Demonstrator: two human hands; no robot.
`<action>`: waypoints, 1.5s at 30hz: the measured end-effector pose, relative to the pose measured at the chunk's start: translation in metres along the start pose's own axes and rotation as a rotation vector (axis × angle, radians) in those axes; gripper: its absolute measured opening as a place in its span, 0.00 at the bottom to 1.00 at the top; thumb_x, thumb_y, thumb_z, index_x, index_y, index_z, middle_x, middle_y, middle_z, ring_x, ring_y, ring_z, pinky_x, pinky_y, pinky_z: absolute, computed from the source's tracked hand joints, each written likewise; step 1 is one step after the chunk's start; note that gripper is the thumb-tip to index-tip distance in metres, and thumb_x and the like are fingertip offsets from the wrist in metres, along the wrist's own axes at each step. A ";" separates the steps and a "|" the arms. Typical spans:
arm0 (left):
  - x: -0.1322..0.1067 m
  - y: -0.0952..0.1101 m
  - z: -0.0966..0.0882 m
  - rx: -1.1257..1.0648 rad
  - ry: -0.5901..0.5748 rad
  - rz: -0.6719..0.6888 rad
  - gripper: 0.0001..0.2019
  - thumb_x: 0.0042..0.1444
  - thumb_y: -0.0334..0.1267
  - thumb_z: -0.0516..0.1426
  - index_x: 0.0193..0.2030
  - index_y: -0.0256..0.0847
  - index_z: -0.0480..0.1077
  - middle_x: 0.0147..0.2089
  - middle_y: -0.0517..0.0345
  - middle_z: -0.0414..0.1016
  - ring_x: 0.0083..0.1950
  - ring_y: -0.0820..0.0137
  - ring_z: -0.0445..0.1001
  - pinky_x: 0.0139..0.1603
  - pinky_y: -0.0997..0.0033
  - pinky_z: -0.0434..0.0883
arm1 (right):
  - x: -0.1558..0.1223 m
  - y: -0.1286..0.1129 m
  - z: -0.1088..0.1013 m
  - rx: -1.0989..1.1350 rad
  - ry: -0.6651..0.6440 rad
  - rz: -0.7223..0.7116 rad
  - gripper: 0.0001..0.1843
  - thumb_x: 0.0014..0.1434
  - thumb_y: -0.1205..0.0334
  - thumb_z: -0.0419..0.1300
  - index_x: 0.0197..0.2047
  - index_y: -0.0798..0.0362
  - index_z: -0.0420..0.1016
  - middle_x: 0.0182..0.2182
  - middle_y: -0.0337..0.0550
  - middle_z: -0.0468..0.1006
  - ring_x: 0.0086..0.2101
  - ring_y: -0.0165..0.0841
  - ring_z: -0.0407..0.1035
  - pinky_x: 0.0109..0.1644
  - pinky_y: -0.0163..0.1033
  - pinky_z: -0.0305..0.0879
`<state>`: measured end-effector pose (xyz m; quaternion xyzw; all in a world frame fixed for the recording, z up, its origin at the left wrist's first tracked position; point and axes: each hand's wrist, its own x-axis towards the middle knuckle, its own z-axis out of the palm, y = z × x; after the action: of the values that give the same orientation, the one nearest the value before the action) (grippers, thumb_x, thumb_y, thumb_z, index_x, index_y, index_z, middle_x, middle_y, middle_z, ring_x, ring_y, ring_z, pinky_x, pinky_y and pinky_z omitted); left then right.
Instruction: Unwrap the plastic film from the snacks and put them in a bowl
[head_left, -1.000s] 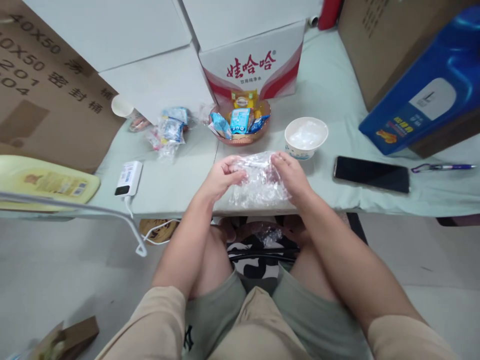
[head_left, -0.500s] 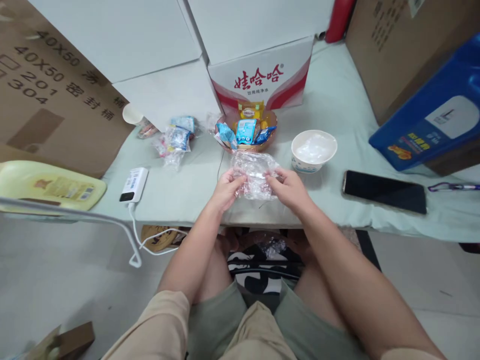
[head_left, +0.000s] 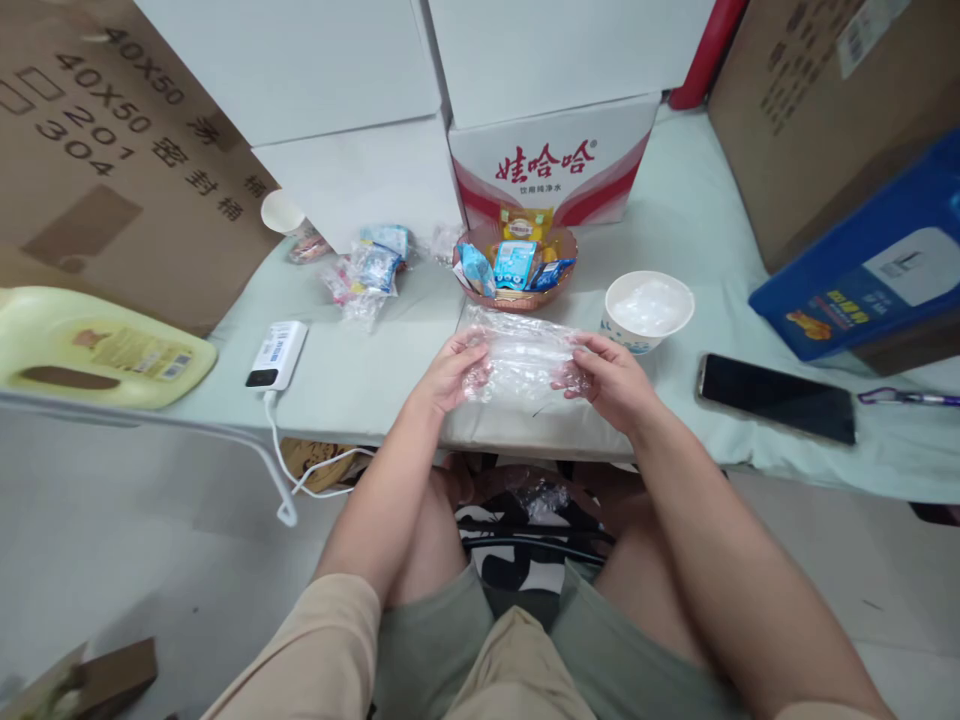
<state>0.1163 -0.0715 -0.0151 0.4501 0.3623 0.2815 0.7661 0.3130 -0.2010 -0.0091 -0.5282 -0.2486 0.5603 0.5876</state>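
Between my two hands, over the front of the table, a crinkled clear plastic wrap is stretched sideways. My left hand pinches its left end between thumb and fingers. On the opposite end, my right hand is closed in the same way. Just behind the wrap stands a pinkish bowl of blue and yellow snack packets. A white paper bowl with clear plastic inside is beyond my right hand.
Wrapped packets lie left of the snack bowl. A power bank with a white cable and a yellow jug sit at left. A phone, pen and blue container are at right. A white-and-red carton stands behind.
My hands have moved apart, with the right going further right, and the bunched plastic wrap is now pulled out wider and flatter. The whole view has shifted slightly.
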 end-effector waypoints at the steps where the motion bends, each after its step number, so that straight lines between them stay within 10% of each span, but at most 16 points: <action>1: -0.001 0.001 -0.002 -0.035 -0.003 -0.002 0.19 0.37 0.38 0.71 0.38 0.43 0.75 0.21 0.67 0.70 0.20 0.78 0.67 0.21 0.78 0.65 | 0.001 0.000 -0.002 0.002 -0.010 -0.003 0.24 0.45 0.50 0.68 0.45 0.48 0.73 0.26 0.38 0.80 0.28 0.37 0.78 0.29 0.38 0.72; 8: 0.001 0.002 -0.006 0.140 -0.104 0.056 0.17 0.46 0.52 0.64 0.26 0.39 0.72 0.26 0.58 0.71 0.26 0.72 0.69 0.27 0.71 0.68 | 0.010 0.003 -0.011 -0.194 0.041 -0.086 0.23 0.59 0.43 0.53 0.50 0.47 0.73 0.50 0.50 0.81 0.41 0.39 0.77 0.40 0.44 0.74; 13: 0.008 -0.003 -0.011 0.403 -0.189 0.131 0.24 0.37 0.37 0.70 0.43 0.42 0.71 0.32 0.64 0.72 0.29 0.76 0.69 0.31 0.77 0.67 | 0.013 0.013 -0.008 -0.531 -0.030 -0.121 0.32 0.44 0.53 0.68 0.54 0.50 0.72 0.37 0.41 0.80 0.31 0.33 0.71 0.34 0.38 0.66; 19: 0.002 -0.007 -0.009 0.791 0.362 0.579 0.15 0.49 0.42 0.64 0.43 0.42 0.69 0.38 0.57 0.73 0.39 0.69 0.74 0.44 0.68 0.71 | 0.012 0.015 -0.001 -0.830 0.165 -0.365 0.06 0.50 0.61 0.57 0.32 0.51 0.74 0.32 0.42 0.79 0.35 0.38 0.71 0.43 0.42 0.66; 22: -0.008 -0.019 0.005 0.903 0.196 0.711 0.22 0.52 0.48 0.64 0.51 0.42 0.68 0.47 0.51 0.76 0.50 0.63 0.75 0.54 0.61 0.71 | 0.009 0.016 0.012 -0.755 0.056 -0.435 0.05 0.51 0.61 0.57 0.32 0.50 0.72 0.34 0.43 0.79 0.40 0.40 0.72 0.48 0.44 0.67; 25: -0.007 -0.029 0.017 0.851 -0.056 0.594 0.35 0.46 0.51 0.68 0.59 0.42 0.65 0.57 0.45 0.74 0.56 0.60 0.75 0.55 0.61 0.72 | 0.011 0.018 0.026 -0.371 -0.172 -0.344 0.06 0.53 0.58 0.58 0.33 0.50 0.70 0.34 0.40 0.79 0.39 0.36 0.73 0.49 0.42 0.69; 29: 0.012 -0.028 0.014 0.656 0.081 0.406 0.26 0.45 0.50 0.69 0.48 0.41 0.70 0.44 0.54 0.78 0.41 0.68 0.76 0.43 0.70 0.72 | 0.019 0.018 0.031 -0.060 -0.207 -0.211 0.11 0.54 0.55 0.60 0.40 0.49 0.75 0.44 0.42 0.82 0.46 0.36 0.75 0.55 0.45 0.70; 34: 0.015 -0.024 0.008 0.466 0.203 0.323 0.24 0.43 0.51 0.70 0.42 0.41 0.70 0.36 0.60 0.76 0.36 0.72 0.73 0.40 0.73 0.71 | 0.022 0.020 0.017 -0.328 0.115 -0.341 0.19 0.50 0.55 0.66 0.47 0.49 0.76 0.52 0.47 0.81 0.54 0.41 0.73 0.59 0.50 0.68; 40: 0.001 -0.026 0.029 0.315 -0.127 0.147 0.33 0.34 0.49 0.75 0.47 0.42 0.71 0.40 0.58 0.78 0.38 0.70 0.76 0.40 0.72 0.72 | 0.024 0.026 0.016 -0.418 0.018 -0.358 0.15 0.51 0.56 0.61 0.42 0.51 0.74 0.39 0.42 0.81 0.37 0.34 0.75 0.43 0.40 0.70; 45: 0.006 -0.029 0.024 0.325 -0.057 0.172 0.26 0.39 0.52 0.73 0.38 0.40 0.68 0.32 0.63 0.74 0.32 0.75 0.72 0.36 0.72 0.70 | 0.028 0.023 0.019 -0.414 0.068 -0.323 0.08 0.51 0.58 0.61 0.35 0.51 0.71 0.33 0.37 0.78 0.31 0.31 0.70 0.39 0.37 0.67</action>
<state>0.1420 -0.0917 -0.0352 0.6051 0.3414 0.2708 0.6663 0.2939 -0.1724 -0.0317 -0.6091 -0.4193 0.3782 0.5568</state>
